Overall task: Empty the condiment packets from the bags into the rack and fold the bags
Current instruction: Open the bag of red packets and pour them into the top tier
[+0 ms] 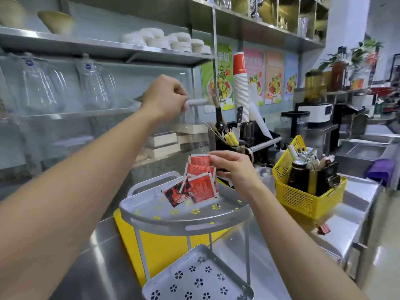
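Note:
A clear plastic bag hangs upside down over the grey two-tier corner rack. My left hand pinches the bag's upper end high above the rack. My right hand grips the bag's lower, open end just above the top shelf. Several red condiment packets spill from that opening and pile up on the top shelf; one darker packet lies flat at the pile's left. The rack's lower shelf, nearer to me, holds nothing.
A yellow bin stands behind the rack on the steel counter. To the right is a yellow mesh basket with bottles and tools. A pink binder clip lies in front of it. A utensil holder and stacked paper cups stand behind.

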### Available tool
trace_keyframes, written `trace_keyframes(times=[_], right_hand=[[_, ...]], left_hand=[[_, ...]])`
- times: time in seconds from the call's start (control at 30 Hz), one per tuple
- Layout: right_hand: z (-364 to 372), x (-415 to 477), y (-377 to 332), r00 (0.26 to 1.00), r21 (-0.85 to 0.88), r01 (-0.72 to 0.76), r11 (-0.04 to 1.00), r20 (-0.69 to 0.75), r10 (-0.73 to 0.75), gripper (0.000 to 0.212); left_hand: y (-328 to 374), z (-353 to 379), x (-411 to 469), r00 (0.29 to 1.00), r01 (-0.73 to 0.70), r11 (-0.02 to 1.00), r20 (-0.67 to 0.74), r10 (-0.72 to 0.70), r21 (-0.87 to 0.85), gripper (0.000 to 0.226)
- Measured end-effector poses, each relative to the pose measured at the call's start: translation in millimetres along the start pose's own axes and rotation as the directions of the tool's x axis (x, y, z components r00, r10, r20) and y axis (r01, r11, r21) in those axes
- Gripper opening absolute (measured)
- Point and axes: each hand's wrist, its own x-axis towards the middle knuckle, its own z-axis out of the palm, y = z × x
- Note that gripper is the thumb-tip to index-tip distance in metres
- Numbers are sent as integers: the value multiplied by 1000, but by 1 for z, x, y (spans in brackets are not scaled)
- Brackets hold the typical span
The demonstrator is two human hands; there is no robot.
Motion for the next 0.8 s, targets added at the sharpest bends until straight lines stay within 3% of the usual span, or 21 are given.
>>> trace_keyframes(times=[0.23,0.4,0.47,0.6,0.7,0.8], right_hand=[[-2,-7,8,993,6,-40,999,112,39,7],[-5,-9,8,981,-55,-32,998,188,41,35],[-3,-10,9,985,-108,-18,994,167,36,36],[-1,-10,11,995,-154,-64,986,60,74,10],[-2,-9,13,992,-276,-112,955,26,124,17],[-2,-9,14,993,-206,-101,973,36,111,20]], left_hand=[[-1,9,2,991,93,992,-89,-101,-83,32],[-6,11,4,981,117,987,-138,-133,-113,30],[-9,11,5,979,127,982,-143,-148,-142,29],[-15,12,10,967,161,969,-168,-193,-186,28],[-24,10,15,955,196,949,-172,-242,-249,26],[-32,9,13,948,215,937,-170,-268,-276,26]])
